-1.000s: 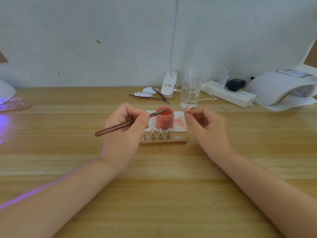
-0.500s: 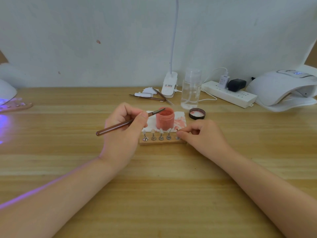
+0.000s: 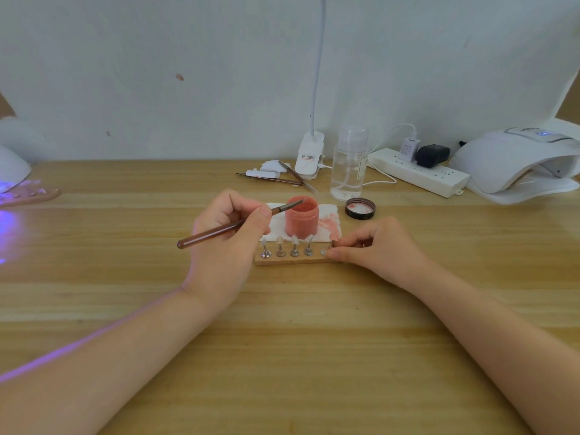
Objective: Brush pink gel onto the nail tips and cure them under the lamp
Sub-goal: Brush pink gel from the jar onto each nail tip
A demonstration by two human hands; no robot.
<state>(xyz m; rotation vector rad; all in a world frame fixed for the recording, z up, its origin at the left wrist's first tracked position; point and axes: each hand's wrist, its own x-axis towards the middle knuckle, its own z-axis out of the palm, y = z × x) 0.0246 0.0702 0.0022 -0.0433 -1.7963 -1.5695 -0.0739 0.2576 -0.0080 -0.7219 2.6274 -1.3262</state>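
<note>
My left hand [image 3: 226, 243] grips the brush [image 3: 232, 227], handle trailing toward 8 o'clock, its tip poised at the rim of the open pink gel jar [image 3: 302, 217]. The jar stands on a stained white tissue [image 3: 329, 224] at table centre. Just in front, the wooden holder [image 3: 292, 261] carries four nail tips [image 3: 294, 240] on metal stands. My right hand [image 3: 376, 246] pinches the holder's 3 o'clock end between thumb and curled fingers. The jar's lid [image 3: 360, 208] lies at 2 o'clock; the white curing lamp [image 3: 514, 161] sits farther out that way.
</note>
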